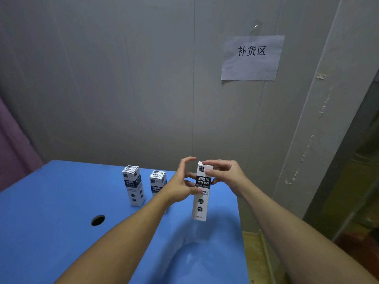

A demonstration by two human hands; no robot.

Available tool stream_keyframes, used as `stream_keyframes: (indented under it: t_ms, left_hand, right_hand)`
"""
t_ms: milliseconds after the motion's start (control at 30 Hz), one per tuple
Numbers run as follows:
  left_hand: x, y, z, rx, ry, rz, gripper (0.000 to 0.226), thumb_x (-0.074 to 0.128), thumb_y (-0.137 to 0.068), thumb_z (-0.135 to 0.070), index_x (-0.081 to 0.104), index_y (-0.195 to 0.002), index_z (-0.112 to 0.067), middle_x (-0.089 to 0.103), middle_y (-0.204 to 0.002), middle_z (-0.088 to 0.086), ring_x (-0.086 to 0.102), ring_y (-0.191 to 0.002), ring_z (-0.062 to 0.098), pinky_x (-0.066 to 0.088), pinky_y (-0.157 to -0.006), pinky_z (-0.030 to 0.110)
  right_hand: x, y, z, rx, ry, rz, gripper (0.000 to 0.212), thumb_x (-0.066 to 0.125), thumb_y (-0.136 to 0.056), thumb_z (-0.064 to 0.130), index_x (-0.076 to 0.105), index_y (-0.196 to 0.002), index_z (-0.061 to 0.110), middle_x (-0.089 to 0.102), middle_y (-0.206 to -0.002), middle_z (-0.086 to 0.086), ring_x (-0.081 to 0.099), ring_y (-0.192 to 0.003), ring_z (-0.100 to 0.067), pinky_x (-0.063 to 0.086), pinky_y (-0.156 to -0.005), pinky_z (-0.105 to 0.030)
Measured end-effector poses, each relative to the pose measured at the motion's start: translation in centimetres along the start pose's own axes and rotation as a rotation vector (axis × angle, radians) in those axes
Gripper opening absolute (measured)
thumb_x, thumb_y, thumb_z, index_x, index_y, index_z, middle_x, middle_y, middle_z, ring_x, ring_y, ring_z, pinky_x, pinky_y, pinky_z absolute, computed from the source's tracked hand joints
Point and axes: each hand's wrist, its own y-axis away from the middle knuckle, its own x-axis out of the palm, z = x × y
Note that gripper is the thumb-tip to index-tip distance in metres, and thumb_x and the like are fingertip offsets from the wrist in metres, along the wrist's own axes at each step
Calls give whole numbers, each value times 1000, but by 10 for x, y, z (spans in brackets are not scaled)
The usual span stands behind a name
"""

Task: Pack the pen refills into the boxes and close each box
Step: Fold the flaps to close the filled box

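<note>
A tall white refill box with a black label (202,203) stands upright near the right edge of the blue table (61,232). My left hand (183,182) holds its middle from the left, index finger raised. My right hand (225,174) pinches the box's top flap from the right. Two more boxes stand upright and shut behind: one box (133,185) at the left, another box (157,180) partly hidden by my left wrist. No loose refills are visible.
A round hole (98,220) is in the table at the left. A grey wall with a paper sign (252,58) rises right behind the table. The table's right edge lies just past the held box, with floor below.
</note>
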Motion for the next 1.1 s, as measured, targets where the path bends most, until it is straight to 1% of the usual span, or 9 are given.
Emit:
stream_keyframes:
  t_ms: [167, 267, 400, 533, 700, 767, 833, 933, 1100]
  left_hand:
    - [2, -3, 10, -11, 17, -24, 95, 75, -80, 7, 26, -141, -48, 62, -115, 3, 73, -95, 18, 57, -93, 44]
    - [3, -4, 17, -21, 23, -52, 94, 76, -79, 8, 28, -140, -47, 62, -116, 3, 73, -96, 16, 59, -90, 44]
    - [7, -5, 22, -24, 26, -70, 94, 75, -79, 9, 28, -140, -45, 64, -117, 0, 71, -99, 12, 60, -86, 37]
    - [8, -8, 30, -14, 26, -80, 97, 81, -76, 3, 28, -138, -49, 65, -117, -3, 68, -107, 12, 58, -92, 43]
    - [8, 0, 36, 15, -137, -80, 87, 82, -80, -13, 30, -140, -47, 61, -121, -9, 60, -114, 5, 54, -93, 30]
    - [1, 10, 45, 35, -246, -186, 63, 74, -85, -12, 42, -131, -41, 62, -111, -11, 62, -100, 4, 56, -82, 27]
    - [-13, 23, 57, 36, -308, -326, 36, 61, -83, -9, 55, -107, -34, 62, -87, -10, 58, -73, 7, 52, -66, 30]
    - [-42, 44, 80, -43, -407, -450, 15, 56, -77, -10, 56, -78, -25, 59, -65, -7, 52, -58, 11, 46, -58, 34]
    - [-100, 76, 123, -231, -593, -524, 19, 59, -81, -15, 51, -64, -18, 54, -57, -3, 49, -56, 18, 40, -51, 31]
  right_hand:
    - [5, 2, -4, -22, 54, 25, 32, 80, -79, 2, 80, -102, 25, 72, -110, -7, 70, -95, -25, 55, -68, -33]
    - [5, 2, -10, -25, 99, 39, 42, 80, -80, 3, 76, -113, 29, 72, -112, -1, 68, -102, -25, 56, -70, -31]
    - [2, 3, -20, 42, 140, 18, 87, 81, -78, 1, 42, -144, 43, 72, -111, 0, 68, -103, -15, 61, -81, -39]
    - [-3, 7, -34, 90, 325, 73, 60, 85, -74, 11, 60, -126, 28, 72, -110, 9, 68, -101, -7, 58, -91, -41]
    - [1, 8, -48, 103, 407, 70, 61, 88, -70, 13, 61, -122, 26, 73, -105, 8, 69, -93, -3, 58, -81, -28]
    - [4, 4, -58, 119, 449, 55, 56, 86, -70, 10, 62, -119, 25, 72, -104, 9, 69, -93, -4, 59, -84, -33]
    - [5, 0, -69, 151, 464, 40, 52, 85, -71, 6, 62, -114, 25, 72, -104, 8, 69, -93, -7, 58, -87, -37]
    - [9, -7, -81, 194, 471, 29, 52, 84, -71, 3, 61, -114, 24, 71, -106, 6, 68, -96, -9, 57, -90, -39]
    - [28, -20, -91, 207, 454, -64, 53, 83, -72, 0, 61, -116, 21, 69, -103, 5, 67, -98, -11, 55, -91, -37]
